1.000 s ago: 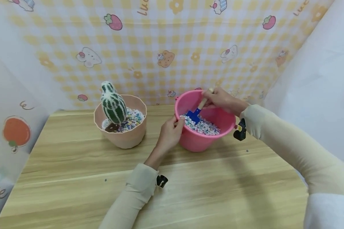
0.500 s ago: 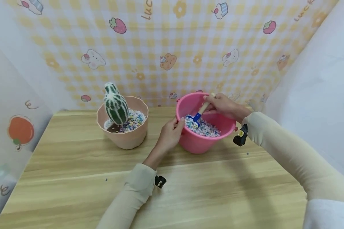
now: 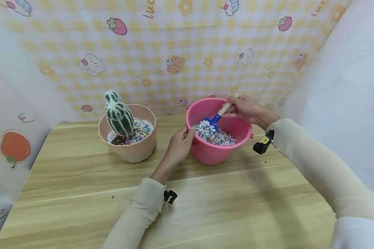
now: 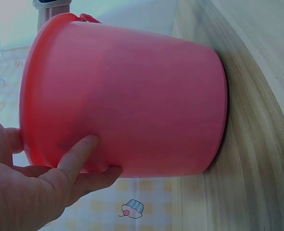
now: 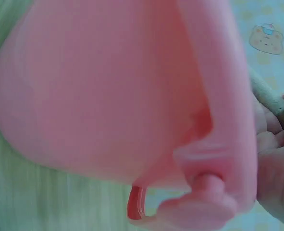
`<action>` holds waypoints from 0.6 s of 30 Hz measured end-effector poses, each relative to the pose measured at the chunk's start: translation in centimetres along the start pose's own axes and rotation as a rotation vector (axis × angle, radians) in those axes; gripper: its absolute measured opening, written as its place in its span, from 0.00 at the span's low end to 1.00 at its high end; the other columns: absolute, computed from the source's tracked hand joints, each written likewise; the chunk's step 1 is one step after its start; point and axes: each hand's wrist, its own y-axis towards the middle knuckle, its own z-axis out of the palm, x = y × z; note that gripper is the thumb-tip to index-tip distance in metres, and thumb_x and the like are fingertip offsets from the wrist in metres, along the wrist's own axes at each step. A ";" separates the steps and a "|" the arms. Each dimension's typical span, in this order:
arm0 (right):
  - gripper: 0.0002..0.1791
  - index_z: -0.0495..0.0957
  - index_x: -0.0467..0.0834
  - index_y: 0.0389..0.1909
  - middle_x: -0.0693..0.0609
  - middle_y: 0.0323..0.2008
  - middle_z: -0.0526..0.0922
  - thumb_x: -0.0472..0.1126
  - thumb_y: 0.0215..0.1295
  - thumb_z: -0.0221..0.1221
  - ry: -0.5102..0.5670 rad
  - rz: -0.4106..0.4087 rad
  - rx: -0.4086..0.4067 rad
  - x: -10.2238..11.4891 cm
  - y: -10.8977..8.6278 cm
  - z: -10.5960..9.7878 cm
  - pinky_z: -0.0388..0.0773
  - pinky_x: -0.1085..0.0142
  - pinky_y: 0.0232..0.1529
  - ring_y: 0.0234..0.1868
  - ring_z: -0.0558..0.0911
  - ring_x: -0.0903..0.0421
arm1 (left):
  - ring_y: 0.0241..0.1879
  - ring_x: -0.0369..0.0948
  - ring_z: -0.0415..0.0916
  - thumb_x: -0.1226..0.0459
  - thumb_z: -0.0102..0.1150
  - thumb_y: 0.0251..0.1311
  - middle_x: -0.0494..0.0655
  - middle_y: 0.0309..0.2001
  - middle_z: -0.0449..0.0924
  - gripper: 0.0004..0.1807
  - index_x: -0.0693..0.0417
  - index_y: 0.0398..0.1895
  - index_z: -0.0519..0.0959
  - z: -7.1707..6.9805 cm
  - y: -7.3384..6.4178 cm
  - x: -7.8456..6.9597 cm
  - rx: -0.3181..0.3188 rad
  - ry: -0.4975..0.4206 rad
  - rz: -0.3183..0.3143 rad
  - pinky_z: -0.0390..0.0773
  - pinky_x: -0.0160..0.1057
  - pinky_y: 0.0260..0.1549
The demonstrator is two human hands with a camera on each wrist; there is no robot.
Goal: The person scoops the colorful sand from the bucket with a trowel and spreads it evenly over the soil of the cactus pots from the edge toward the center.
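My right hand (image 3: 247,108) grips the pale wooden handle of a small blue shovel (image 3: 216,118) inside a pink bucket (image 3: 210,154). The shovel's blade carries a heap of small white, blue and purple pebbles (image 3: 204,129), and more of them cover the bucket's bottom. With the thumb over the rim and fingers against the outer wall, my left hand (image 3: 179,145) holds the bucket's near left side, as the left wrist view also shows. In the right wrist view the bucket wall hides the blade; only part of the handle (image 5: 266,94) and hand (image 5: 276,168) show.
Left of the bucket stands a peach-coloured pot (image 3: 137,152) with a green-and-white knitted cactus (image 3: 119,117) leaning in it among coloured pebbles and a brown patch. Single stray pebbles lie on the wooden table (image 3: 205,207). A yellow checked cloth (image 3: 127,55) hangs behind.
The shovel's blade, first lying bare on the pebbles, has dug in and come up heaped with them. My left hand keeps its hold on the bucket rim.
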 end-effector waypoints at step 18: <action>0.23 0.79 0.28 0.43 0.36 0.31 0.87 0.46 0.77 0.48 0.130 0.057 0.042 0.8 0.4 -1.0 0.83 0.59 0.47 0.35 0.89 0.47 | 0.57 0.43 0.79 0.45 0.44 0.74 0.50 0.63 0.76 0.30 0.46 0.74 0.64 -0.4 0.0 -0.2 0.032 -0.042 -0.014 0.82 0.42 0.53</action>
